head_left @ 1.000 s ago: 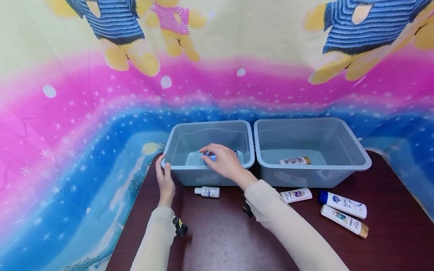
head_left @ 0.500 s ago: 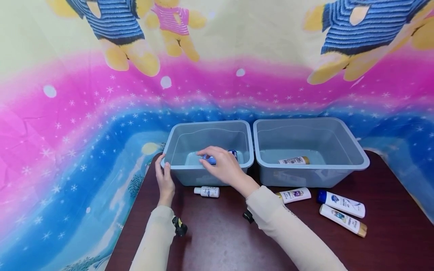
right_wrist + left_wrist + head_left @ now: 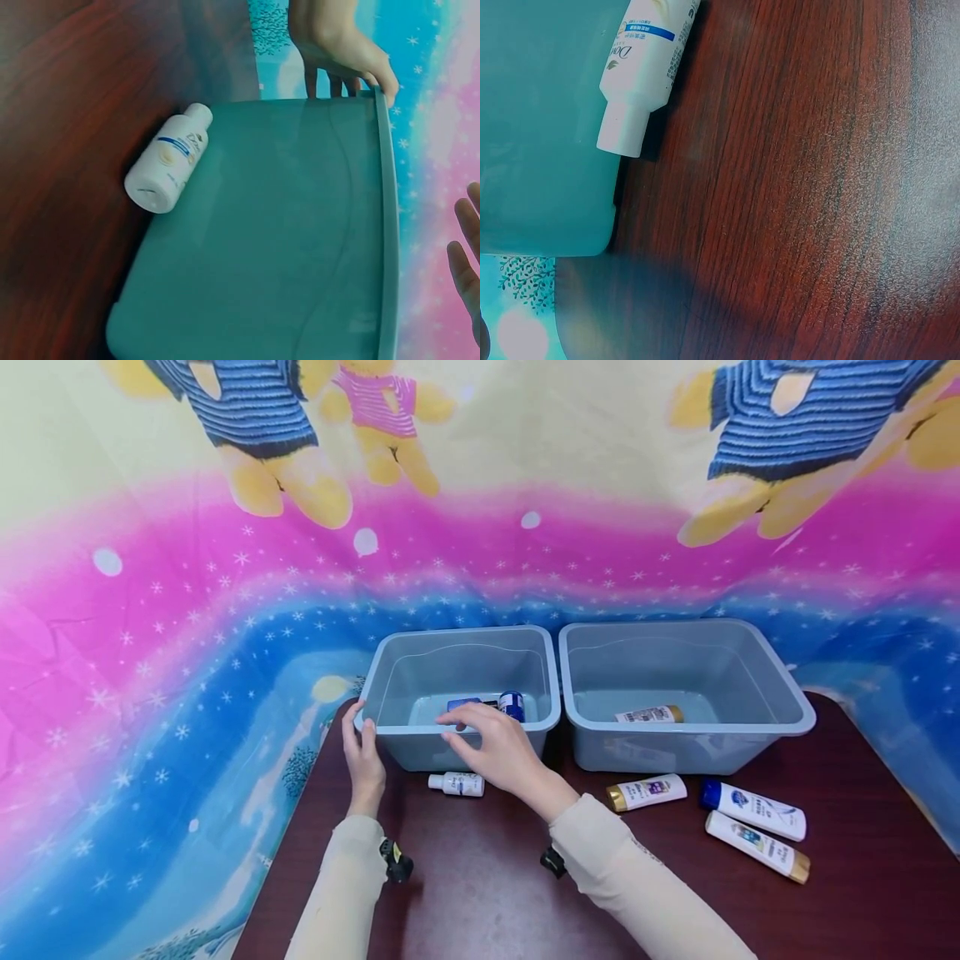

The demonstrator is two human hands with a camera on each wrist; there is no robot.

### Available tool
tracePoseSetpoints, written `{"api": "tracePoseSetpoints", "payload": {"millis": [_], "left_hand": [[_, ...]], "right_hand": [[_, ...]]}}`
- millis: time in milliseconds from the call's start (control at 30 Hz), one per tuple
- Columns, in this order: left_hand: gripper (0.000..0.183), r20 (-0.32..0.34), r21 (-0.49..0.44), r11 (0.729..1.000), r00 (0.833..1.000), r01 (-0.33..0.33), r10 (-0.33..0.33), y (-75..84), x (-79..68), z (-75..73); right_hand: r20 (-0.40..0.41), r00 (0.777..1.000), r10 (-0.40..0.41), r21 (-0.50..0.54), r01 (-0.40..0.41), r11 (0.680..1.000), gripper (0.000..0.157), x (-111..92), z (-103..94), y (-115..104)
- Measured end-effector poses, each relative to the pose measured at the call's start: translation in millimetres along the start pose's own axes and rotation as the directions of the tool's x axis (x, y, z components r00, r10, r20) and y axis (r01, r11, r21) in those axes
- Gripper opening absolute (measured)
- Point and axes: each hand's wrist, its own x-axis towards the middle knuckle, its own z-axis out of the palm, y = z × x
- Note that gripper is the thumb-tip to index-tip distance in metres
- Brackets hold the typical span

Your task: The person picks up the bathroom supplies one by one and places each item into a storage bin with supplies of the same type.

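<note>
My left hand [image 3: 363, 766] grips the front left corner of the left grey plastic bin [image 3: 397, 731], its thumb over the rim in the right wrist view. The right hand [image 3: 501, 746] is above this bin's front rim, fingers loosely bent with nothing between them. Behind it, inside the bin, lie a dark blue bottle [image 3: 512, 705] and another blue item [image 3: 463, 702], partly hidden by the hand and front wall. A small white Dove bottle [image 3: 459, 784] lies on the table against the bin's front, also seen in the left wrist view.
A second grey bin [image 3: 693, 728] stands at the right with a white, gold-capped bottle [image 3: 648, 715] inside. On the dark wood table [image 3: 510, 893] lie a gold-capped bottle [image 3: 648, 792], a blue-capped bottle [image 3: 757, 811] and another gold-capped bottle [image 3: 757, 847]. A patterned cloth [image 3: 450, 543] hangs behind.
My right hand has drawn back from inside the left bin toward its front rim, leaving the blue item down in the bin. The left hand stays on the corner.
</note>
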Motion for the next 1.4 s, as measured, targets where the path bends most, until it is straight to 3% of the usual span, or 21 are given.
{"api": "tracePoseSetpoints", "payload": {"millis": [333, 733, 1400], "left_hand": [[0.042, -0.008, -0.007, 1.000, 1.000, -0.004, 0.004, -0.8, 0.8, 0.6], [0.042, -0.005, -0.020, 1.000, 1.000, 0.014, -0.014, -1.1, 1.3, 1.3], [0.042, -0.011, -0.013, 1.000, 1.000, -0.017, 0.017, -2.7, -0.1, 0.9]], "right_hand": [[-0.011, 1.000, -0.007, 0.030, 0.007, 1.000, 0.023, -15, 7.7, 2], [0.014, 0.997, 0.075, 0.003, -0.075, 0.997, 0.021, -35, 20.3, 8], [-0.025, 0.983, 0.179, -0.031, -0.180, 0.983, 0.019, -61, 44.2, 29]]}}
